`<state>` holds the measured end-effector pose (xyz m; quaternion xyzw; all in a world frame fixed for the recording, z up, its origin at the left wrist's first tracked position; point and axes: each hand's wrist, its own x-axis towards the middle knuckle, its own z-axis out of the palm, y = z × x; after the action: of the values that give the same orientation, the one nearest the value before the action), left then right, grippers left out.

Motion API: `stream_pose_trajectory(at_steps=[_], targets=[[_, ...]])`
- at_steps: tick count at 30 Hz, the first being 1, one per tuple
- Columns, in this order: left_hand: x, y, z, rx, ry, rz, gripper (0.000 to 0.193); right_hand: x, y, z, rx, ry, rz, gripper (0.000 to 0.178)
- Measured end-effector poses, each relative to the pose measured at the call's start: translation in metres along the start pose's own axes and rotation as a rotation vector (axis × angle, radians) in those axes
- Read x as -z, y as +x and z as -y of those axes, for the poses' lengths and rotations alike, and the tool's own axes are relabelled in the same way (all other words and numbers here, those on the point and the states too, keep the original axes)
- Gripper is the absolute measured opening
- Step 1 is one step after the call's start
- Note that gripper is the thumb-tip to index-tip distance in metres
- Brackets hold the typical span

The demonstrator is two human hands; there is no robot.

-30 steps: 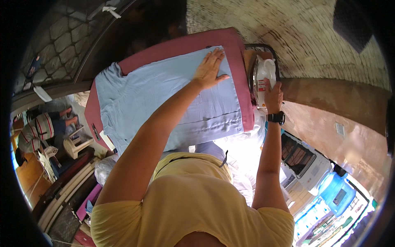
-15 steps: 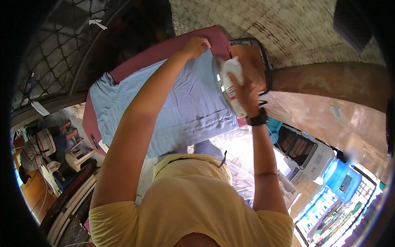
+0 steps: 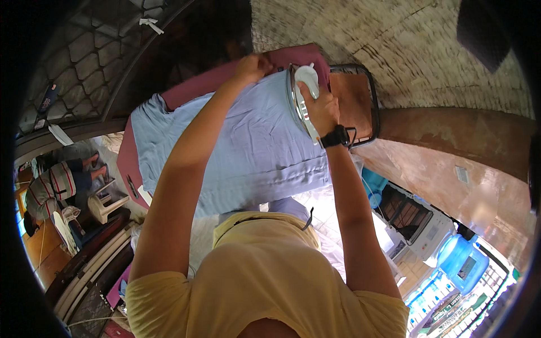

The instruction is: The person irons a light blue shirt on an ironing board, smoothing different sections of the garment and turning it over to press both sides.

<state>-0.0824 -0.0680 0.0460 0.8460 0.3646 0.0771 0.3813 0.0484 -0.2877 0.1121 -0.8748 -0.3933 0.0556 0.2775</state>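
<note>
A light blue cloth [image 3: 248, 135] lies spread, with a few creases, over a maroon-covered ironing board [image 3: 298, 55]. My right hand [image 3: 323, 110], with a black watch at the wrist, is wrapped round the handle of a white clothes iron [image 3: 306, 75]. The iron rests at the right end of the cloth, its tip toward the far side. At the far edge of the cloth is my left hand [image 3: 253, 67], its fingers curled and slightly smeared. Whether they pinch the cloth is hidden.
A black metal frame with a brown plate [image 3: 352, 104] extends from the board's right end. At left, a person [image 3: 53, 188] bends near a cream plastic stool [image 3: 107, 207]. A blue water jug [image 3: 465, 262] stands at lower right. A rough wall borders the far side.
My right hand has moved the iron left and away from me, toward the far edge. My left hand has shifted left along the cloth's far edge. The whole view has shifted slightly.
</note>
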Motion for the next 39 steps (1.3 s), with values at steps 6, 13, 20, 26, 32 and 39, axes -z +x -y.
stream_pose_trajectory(at_steps=[6, 13, 20, 26, 32, 39], targets=[[-0.008, -0.030, 0.002, 0.013, 0.177, -0.212, 0.037, 0.011, 0.006, 0.013, -0.060, -0.017, 0.109, 0.061], [0.002, -0.026, -0.006, 0.069, -0.029, -0.073, 0.030, 0.042, -0.016, -0.018, 0.270, 0.183, 0.364, 0.056], [0.011, -0.028, 0.074, -0.014, -0.511, -0.150, 0.021, 0.011, 0.029, 0.046, 0.582, -0.140, 0.357, 0.064], [0.113, -0.115, 0.091, 0.173, 0.277, 0.101, 0.037, -0.007, 0.057, 0.049, 0.752, -0.151, 0.522, 0.076], [0.141, -0.180, 0.121, 0.166, 0.481, 0.073, 0.047, -0.024, 0.055, 0.076, 0.766, -0.192, 0.534, 0.079], [0.152, -0.206, 0.166, 0.139, 0.435, -0.112, 0.038, -0.048, 0.039, 0.129, 0.824, -0.179, 0.557, 0.074]])
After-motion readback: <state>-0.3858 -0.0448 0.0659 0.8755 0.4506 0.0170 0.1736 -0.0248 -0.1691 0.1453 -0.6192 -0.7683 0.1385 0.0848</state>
